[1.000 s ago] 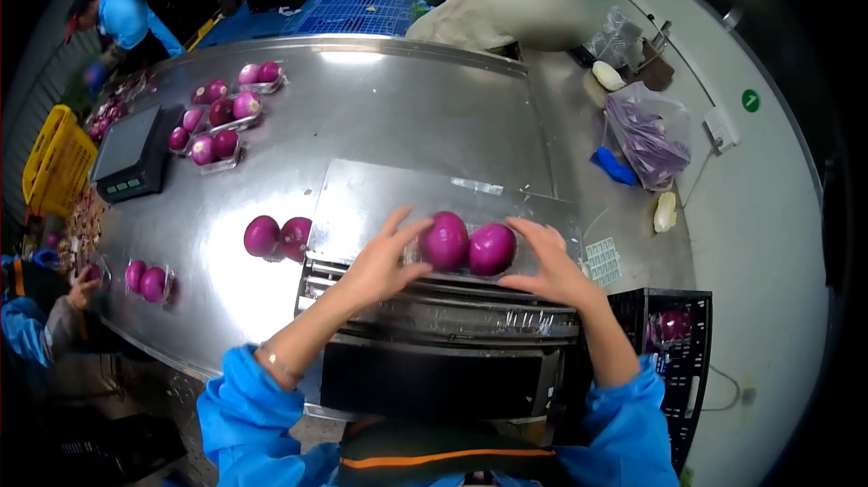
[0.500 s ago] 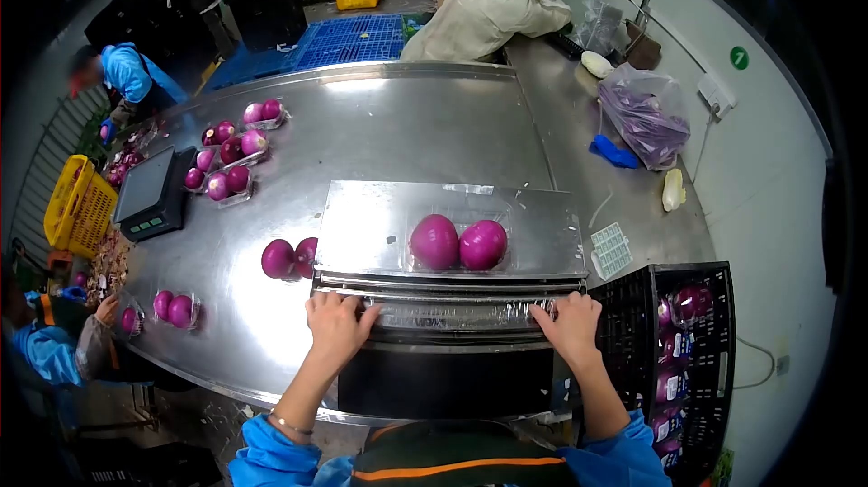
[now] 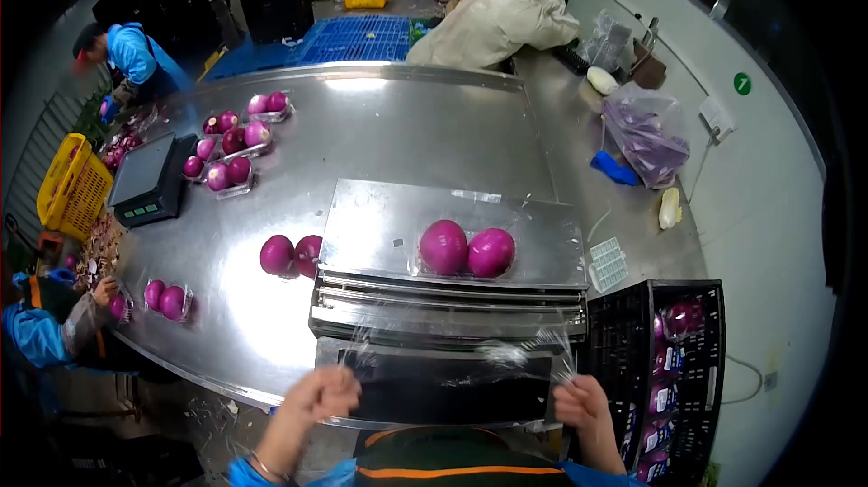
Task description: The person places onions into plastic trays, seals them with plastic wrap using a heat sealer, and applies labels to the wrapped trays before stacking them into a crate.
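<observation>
My left hand (image 3: 323,397) and my right hand (image 3: 583,401) are both closed, each gripping an edge of clear cling film (image 3: 506,354). The film stretches between them over the dark front of the metal wrapping machine (image 3: 542,313), its ends bunched near my fingers. Two red onions (image 3: 444,247) sit side by side in a clear plastic tray on the machine's flat top plate, beyond the rollers. Left of the machine, two more red onions (image 3: 278,255) lie on the steel table (image 3: 416,143), one partly hidden by the machine's edge.
A black crate (image 3: 689,293) with wrapped onions stands at right. Onion trays (image 3: 233,140) and a scale (image 3: 145,184) are on the left of the table. A co-worker's hand (image 3: 107,290) is by another tray. A plastic bag (image 3: 645,134) lies at upper right.
Both hands have moved from the machine's roller toward my body, drawing the cling film out between them. The camera view has shifted slightly.
</observation>
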Motion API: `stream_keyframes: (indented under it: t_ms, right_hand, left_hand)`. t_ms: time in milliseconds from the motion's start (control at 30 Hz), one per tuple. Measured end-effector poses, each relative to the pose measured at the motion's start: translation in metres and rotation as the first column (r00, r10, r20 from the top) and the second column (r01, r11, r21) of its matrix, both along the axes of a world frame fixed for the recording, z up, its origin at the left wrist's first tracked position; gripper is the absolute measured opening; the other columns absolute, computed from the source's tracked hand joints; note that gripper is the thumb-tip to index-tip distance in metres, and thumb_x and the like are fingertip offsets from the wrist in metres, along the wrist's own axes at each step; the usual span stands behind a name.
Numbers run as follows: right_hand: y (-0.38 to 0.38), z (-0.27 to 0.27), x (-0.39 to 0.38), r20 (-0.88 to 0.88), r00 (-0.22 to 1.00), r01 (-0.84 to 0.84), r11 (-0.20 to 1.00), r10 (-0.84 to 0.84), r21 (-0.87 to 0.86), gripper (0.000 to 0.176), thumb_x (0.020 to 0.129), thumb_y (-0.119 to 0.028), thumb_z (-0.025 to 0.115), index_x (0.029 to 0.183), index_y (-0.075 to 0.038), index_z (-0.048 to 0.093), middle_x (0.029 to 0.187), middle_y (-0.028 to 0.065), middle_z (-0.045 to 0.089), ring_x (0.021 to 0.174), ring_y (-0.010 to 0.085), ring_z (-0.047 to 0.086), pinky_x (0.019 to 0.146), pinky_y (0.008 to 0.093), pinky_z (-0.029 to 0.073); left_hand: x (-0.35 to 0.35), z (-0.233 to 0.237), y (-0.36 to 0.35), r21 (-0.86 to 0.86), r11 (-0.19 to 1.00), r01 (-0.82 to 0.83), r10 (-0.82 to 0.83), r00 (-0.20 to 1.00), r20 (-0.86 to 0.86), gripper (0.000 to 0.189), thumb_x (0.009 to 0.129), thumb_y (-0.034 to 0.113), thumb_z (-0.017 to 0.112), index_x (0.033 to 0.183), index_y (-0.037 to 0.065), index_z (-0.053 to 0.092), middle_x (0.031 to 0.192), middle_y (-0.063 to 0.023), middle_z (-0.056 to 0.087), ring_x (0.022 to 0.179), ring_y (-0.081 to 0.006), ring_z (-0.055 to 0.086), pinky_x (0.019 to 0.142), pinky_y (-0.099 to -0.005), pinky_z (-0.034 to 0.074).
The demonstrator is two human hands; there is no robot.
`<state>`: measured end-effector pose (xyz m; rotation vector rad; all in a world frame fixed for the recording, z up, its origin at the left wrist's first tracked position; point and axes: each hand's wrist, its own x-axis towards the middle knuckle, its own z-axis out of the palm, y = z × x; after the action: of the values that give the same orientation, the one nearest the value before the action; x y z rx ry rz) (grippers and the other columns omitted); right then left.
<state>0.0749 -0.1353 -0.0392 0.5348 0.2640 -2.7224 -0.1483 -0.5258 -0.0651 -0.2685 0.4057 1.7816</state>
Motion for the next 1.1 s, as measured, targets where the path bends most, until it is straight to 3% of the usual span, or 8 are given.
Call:
stream_keyframes:
  t_ms: [133,200,333,400,467,567,700,1100]
  right_hand:
    - [0.045,0.047,-0.047,-0.804,0.588,0.155,0.964,0.087,0.217,0.035,0.091,-0.028,0.031,0.063,-0.012,0.043,0.062,0.0005,0.048,0.056,0.0145,0.047,0.052,0.0293,0.039]
    - [0.06,0.093,-0.109,-0.81,0.578,0.546,0.786,-0.102,0.291,0.028,0.09,-0.025,0.034,0.074,-0.008,0.05,0.078,0.0059,0.053,0.077,0.0184,0.051,0.073,0.0347,0.038]
    - [0.083,0.102,-0.266,-0.657,0.551,0.753,0.646,-0.514,0.126,0.025,0.081,-0.008,0.045,0.082,0.013,0.058,0.113,0.0223,0.053,0.113,0.0278,0.046,0.103,0.0383,0.029]
    - [0.098,0.024,-0.32,-0.682,0.724,0.684,-0.025,-0.103,0.729,0.035,0.085,-0.02,0.04,0.089,0.006,0.064,0.125,0.022,0.047,0.119,0.0286,0.042,0.103,0.0367,0.028]
    - [0.074,0.008,-0.323,-0.185,0.982,0.19,-0.157,0.042,0.969,0.038,0.088,-0.025,0.038,0.092,0.002,0.065,0.127,0.0165,0.048,0.12,0.0268,0.042,0.104,0.0351,0.025]
    - [0.091,-0.042,-0.308,-0.138,0.872,0.372,-0.453,0.47,0.81,0.038,0.09,-0.031,0.04,0.102,-0.003,0.063,0.129,0.0108,0.048,0.12,0.0246,0.042,0.102,0.0343,0.027]
    - [0.078,-0.013,-0.271,-0.21,0.867,0.091,0.271,0.451,0.958,0.04,0.09,-0.035,0.044,0.121,-0.01,0.052,0.125,0.0126,0.048,0.114,0.0216,0.046,0.095,0.0311,0.035]
    - [-0.006,0.056,-0.128,0.009,0.928,-0.143,0.333,0.373,0.932,0.05,0.093,-0.035,0.038,0.131,-0.003,0.034,0.123,0.0225,0.046,0.087,0.0314,0.061,0.058,0.0336,0.057]
  left_hand:
    - [-0.015,0.063,0.031,0.591,0.79,-0.164,0.417,0.85,-0.321,0.038,0.092,0.027,0.032,0.059,0.011,0.042,0.053,-0.0005,0.039,0.045,-0.0168,0.043,0.038,-0.0313,0.037]
    - [-0.075,0.107,0.072,0.545,0.723,-0.425,0.627,0.735,-0.258,0.049,0.092,0.031,0.026,0.048,0.015,0.04,0.061,-0.0034,0.054,0.086,-0.0258,0.057,0.086,-0.0428,0.041]
    - [-0.205,0.093,0.191,0.529,0.705,-0.472,0.706,0.4,-0.585,0.036,0.088,0.024,0.037,0.072,0.001,0.06,0.108,-0.0242,0.058,0.114,-0.0305,0.048,0.104,-0.0404,0.028]
    - [-0.232,0.043,0.222,0.13,0.835,-0.534,0.112,-0.065,-0.992,0.041,0.088,0.027,0.037,0.085,-0.003,0.064,0.116,-0.0209,0.055,0.12,-0.0282,0.043,0.104,-0.0375,0.026]
    - [-0.226,0.015,0.23,-0.407,0.787,-0.464,-0.414,0.092,-0.906,0.043,0.091,0.033,0.035,0.097,0.001,0.064,0.109,-0.0141,0.06,0.106,-0.0225,0.054,0.097,-0.0307,0.034]
    - [-0.207,-0.002,0.222,-0.426,0.85,-0.309,-0.422,0.083,-0.903,0.042,0.092,0.034,0.036,0.1,0.004,0.064,0.112,-0.013,0.059,0.107,-0.0211,0.053,0.094,-0.0305,0.037]
    - [-0.195,0.014,0.194,-0.418,0.908,0.031,-0.411,0.263,-0.873,0.043,0.092,0.037,0.037,0.116,0.005,0.052,0.112,-0.0091,0.055,0.098,-0.0171,0.052,0.077,-0.0284,0.044]
    - [-0.073,0.074,0.117,-0.511,0.853,0.109,-0.515,0.012,-0.857,0.053,0.091,0.047,0.035,0.132,0.013,0.039,0.105,-0.0119,0.056,0.076,-0.015,0.056,0.068,-0.0278,0.046]
